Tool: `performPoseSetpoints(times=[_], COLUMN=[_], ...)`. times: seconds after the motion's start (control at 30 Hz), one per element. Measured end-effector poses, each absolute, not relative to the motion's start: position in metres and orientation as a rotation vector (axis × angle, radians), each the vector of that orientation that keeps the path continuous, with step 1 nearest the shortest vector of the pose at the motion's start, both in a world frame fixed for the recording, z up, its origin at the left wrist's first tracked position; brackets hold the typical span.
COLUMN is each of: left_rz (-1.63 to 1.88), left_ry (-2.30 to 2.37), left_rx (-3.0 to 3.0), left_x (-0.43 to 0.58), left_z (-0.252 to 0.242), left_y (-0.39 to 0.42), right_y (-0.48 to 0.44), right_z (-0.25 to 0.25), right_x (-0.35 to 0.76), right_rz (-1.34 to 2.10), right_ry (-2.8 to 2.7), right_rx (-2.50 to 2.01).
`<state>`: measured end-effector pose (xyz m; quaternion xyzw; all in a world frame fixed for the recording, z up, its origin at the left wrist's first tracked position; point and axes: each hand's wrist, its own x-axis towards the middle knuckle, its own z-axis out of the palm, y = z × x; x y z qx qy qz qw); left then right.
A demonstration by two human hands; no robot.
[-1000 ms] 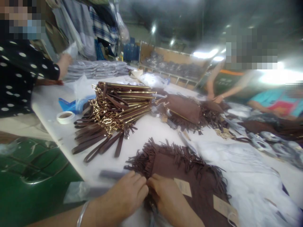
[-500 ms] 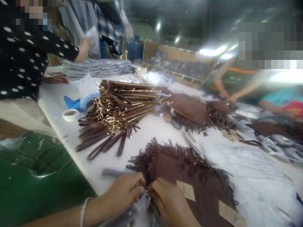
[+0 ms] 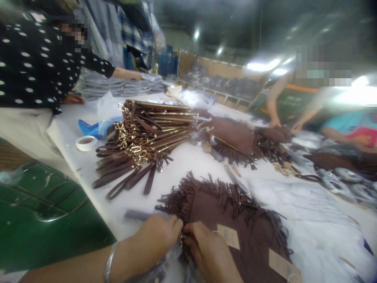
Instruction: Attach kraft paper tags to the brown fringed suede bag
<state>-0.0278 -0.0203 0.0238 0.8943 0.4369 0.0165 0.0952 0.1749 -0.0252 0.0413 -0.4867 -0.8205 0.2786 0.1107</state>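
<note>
Both my hands meet at the left edge of a dark brown fringed bag (image 3: pixel 203 212), which lies flat on the table with two tan paper tags (image 3: pixel 229 236) on it. My left hand (image 3: pixel 157 239), a silver bangle at its wrist, is closed in a pinch on a small gold metal clasp (image 3: pixel 180 238) by the bag's corner. From the other side my right hand (image 3: pixel 206 243) pinches at the same clasp, fingers bent and closed. Crumpled clear plastic (image 3: pixel 173 253) hangs just below the fingers. The exact grip is partly hidden by the fingers.
Ahead is a heap of brown zipped pouches (image 3: pixel 159 125) with gold hooks and wrist straps. A roll of white tape (image 3: pixel 86 143) sits near the left table edge. White wrapping (image 3: pixel 318 220) lies at right. Co-workers stand across the table and at far left, near stacked grey packs (image 3: pixel 118 88).
My hands stay together at the clasp, with the fingers shifting slightly. The person in polka dots has leaned in, reaching an arm right over the grey stack. The far co-worker's hands have moved apart.
</note>
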Motion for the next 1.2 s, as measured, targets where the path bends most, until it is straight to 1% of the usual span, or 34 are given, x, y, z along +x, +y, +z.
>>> performPoseSetpoints(times=[0.07,0.17,0.3,0.53,0.73,0.83,0.93,1.07,1.2], left_rz=[-0.025,-0.028,0.220,0.524,0.829,0.792,0.738,0.792,0.786], left_ry=[1.325,1.357,1.360,1.203,1.207,1.129,1.131,1.119,1.040], left_rx=[2.807,2.743,2.440,2.170,1.452,1.265,1.204,1.184,1.107], left_x=[-0.029,-0.034,-0.037,-0.025,-0.019,-0.013,-0.007,-0.008,-0.013], left_z=[0.028,0.034,0.043,0.049,0.040,0.033,0.025,0.021,0.021], left_y=[-0.021,-0.017,-0.007,-0.001,-0.008,-0.012,-0.014,-0.012,-0.009], right_y=[-0.025,-0.025,-0.024,-0.018,-0.018,-0.019,-0.020,-0.022,-0.027], right_z=[0.045,0.049,0.051,0.050,0.052,0.053,0.054,0.048,0.039], right_x=[0.177,0.179,0.176,0.166,0.168,0.167,0.167,0.170,0.166], right_rz=[0.868,0.815,0.836,1.028,1.082,1.062,1.003,0.922,0.692], right_ry=[-2.327,-2.328,-2.314,-2.015,-1.848,-1.835,-1.855,-1.890,-2.076], right_rx=[-1.516,-1.588,-1.514,-1.430,-1.542,-1.598,-1.601,-1.554,-1.638])
